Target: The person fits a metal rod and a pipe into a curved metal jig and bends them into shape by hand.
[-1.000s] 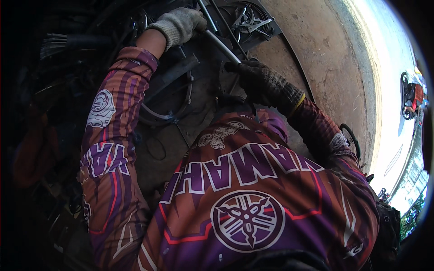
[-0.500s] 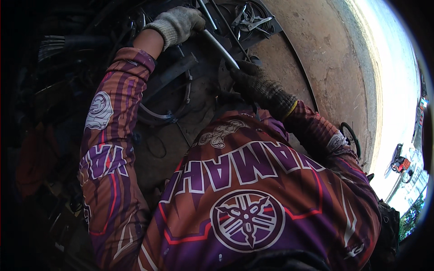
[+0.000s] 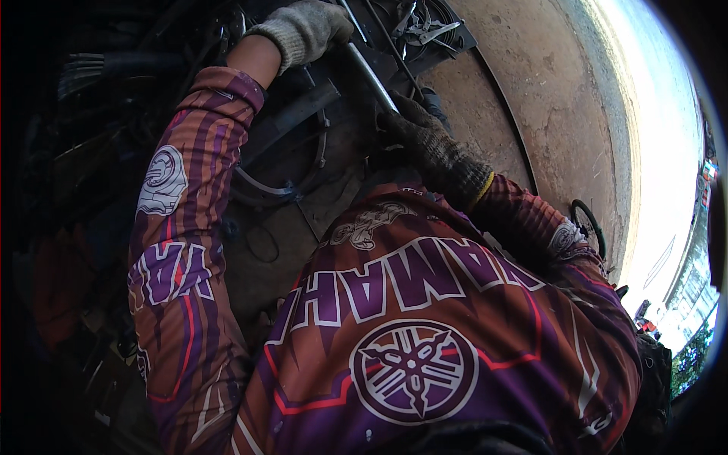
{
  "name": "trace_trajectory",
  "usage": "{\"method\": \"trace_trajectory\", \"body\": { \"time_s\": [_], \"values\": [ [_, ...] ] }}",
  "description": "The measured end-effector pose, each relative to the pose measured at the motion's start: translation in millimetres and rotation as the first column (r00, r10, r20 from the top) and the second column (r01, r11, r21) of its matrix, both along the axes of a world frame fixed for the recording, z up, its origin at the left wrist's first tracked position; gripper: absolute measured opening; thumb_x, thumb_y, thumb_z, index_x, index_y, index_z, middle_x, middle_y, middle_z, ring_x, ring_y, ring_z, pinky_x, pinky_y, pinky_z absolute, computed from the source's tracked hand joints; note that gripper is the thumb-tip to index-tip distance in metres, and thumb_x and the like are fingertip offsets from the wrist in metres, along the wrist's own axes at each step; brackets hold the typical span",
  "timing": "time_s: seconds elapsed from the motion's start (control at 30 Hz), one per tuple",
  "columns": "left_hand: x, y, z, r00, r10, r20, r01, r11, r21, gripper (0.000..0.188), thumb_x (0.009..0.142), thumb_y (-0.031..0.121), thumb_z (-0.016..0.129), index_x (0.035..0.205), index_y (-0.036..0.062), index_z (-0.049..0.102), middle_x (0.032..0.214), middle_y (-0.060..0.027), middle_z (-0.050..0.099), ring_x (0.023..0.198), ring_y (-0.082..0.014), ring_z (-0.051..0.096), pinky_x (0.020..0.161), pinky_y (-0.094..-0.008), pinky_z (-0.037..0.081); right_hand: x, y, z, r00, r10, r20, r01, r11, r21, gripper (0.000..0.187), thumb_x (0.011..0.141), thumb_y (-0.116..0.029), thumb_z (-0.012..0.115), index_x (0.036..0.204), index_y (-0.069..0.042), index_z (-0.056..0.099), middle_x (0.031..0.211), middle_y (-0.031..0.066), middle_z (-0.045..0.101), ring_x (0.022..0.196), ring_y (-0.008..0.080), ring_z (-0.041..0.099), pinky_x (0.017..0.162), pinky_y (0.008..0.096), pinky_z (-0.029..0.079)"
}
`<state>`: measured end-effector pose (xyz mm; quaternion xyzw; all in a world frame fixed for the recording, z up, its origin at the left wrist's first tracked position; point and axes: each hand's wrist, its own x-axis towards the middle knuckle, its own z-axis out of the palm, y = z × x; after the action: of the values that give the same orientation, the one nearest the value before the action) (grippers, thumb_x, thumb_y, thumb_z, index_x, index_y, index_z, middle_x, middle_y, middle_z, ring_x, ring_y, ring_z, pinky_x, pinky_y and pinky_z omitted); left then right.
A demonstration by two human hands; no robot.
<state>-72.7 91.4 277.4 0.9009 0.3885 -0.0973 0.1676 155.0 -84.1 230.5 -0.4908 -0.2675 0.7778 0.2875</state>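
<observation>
A silver metal tube (image 3: 370, 76) slants between my two gloved hands. My left hand (image 3: 307, 32), in a pale grey knit glove, is closed round its upper end; the fingertips are turned away from view. The tube's lower end meets my right hand (image 3: 432, 144), in a darker, dirtier knit glove with a yellow cuff edge. That hand is closed round this end, its fingers partly in shadow. Just beyond the left hand lies another thin silver rod (image 3: 353, 19). A dark bar (image 3: 398, 53) runs alongside the tube on its right.
Locking pliers (image 3: 436, 34) lie over coiled dark cable on a dark surface at the top. A curved metal band (image 3: 322, 144) and a flat dark bar (image 3: 292, 114) sit below my left hand. A long thin dark strip (image 3: 509, 121) crosses the brown ground (image 3: 561, 91) at right.
My left hand has shifted slightly right and up. The right hand has moved a little left with the tube's lower end, and both still grip the tube.
</observation>
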Motion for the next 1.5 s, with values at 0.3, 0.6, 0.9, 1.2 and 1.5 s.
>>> {"method": "trace_trajectory", "body": {
  "time_s": [0.3,0.6,0.9,1.2,1.5],
  "values": [
    [9,-4,6,0.999,0.034,0.0,-0.034,0.999,0.009,0.024,0.076,0.003,0.07,0.096,0.0159,0.071,0.1,-0.0063,0.066,0.1,-0.0302,0.066,0.084,-0.0403,0.055,4,1,4,0.996,0.064,-0.059,-0.067,0.997,-0.039,0.05,0.097,-0.025,0.061,0.141,-0.007,0.046,0.118,0.0079,0.06,0.101,0.0218,0.064,0.077,0.0378,0.059],
    [8,-1,3,1.0,-0.027,-0.01,0.027,0.999,0.029,0.024,0.076,0.002,0.07,0.097,0.0131,0.07,0.102,-0.0072,0.066,0.102,-0.0312,0.065,0.085,-0.0409,0.055,40,20,-25,0.871,0.474,0.13,-0.479,0.758,0.443,0.052,0.097,-0.039,0.058,0.137,-0.006,0.05,0.103,0.0084,0.064,0.085,0.018,0.064,0.068,0.0289,0.053],
    [4,-4,5,0.996,-0.012,-0.088,0.016,0.999,0.048,0.025,0.077,0.006,0.072,0.1,0.014,0.07,0.104,-0.0078,0.066,0.103,-0.0311,0.065,0.086,-0.0417,0.055,5,24,12,0.912,0.277,0.302,-0.297,0.955,0.021,0.052,0.096,-0.043,0.056,0.134,-0.008,0.054,0.098,0.0104,0.064,0.081,0.0194,0.066,0.068,0.0331,0.054],
    [-1,-6,1,0.999,-0.024,-0.031,0.026,0.998,0.056,0.022,0.079,0.005,0.069,0.099,0.0127,0.07,0.103,-0.0083,0.066,0.1,-0.0314,0.066,0.085,-0.0414,0.055,-5,5,-10,0.988,0.124,0.096,-0.122,0.992,-0.025,0.052,0.093,-0.043,0.062,0.132,-0.009,0.057,0.099,0.0095,0.066,0.078,0.0169,0.064,0.065,0.0317,0.053],
    [9,-2,9,0.998,-0.019,-0.066,0.023,0.997,0.072,0.022,0.079,0.003,0.067,0.098,0.0148,0.071,0.102,-0.0077,0.066,0.101,-0.0311,0.065,0.084,-0.0411,0.055,-5,6,5,0.992,0.078,-0.103,-0.086,0.993,-0.075,0.05,0.097,-0.031,0.062,0.138,-0.005,0.049,0.125,0.0104,0.059,0.107,0.0243,0.062,0.084,0.0423,0.059]
  ]
}}
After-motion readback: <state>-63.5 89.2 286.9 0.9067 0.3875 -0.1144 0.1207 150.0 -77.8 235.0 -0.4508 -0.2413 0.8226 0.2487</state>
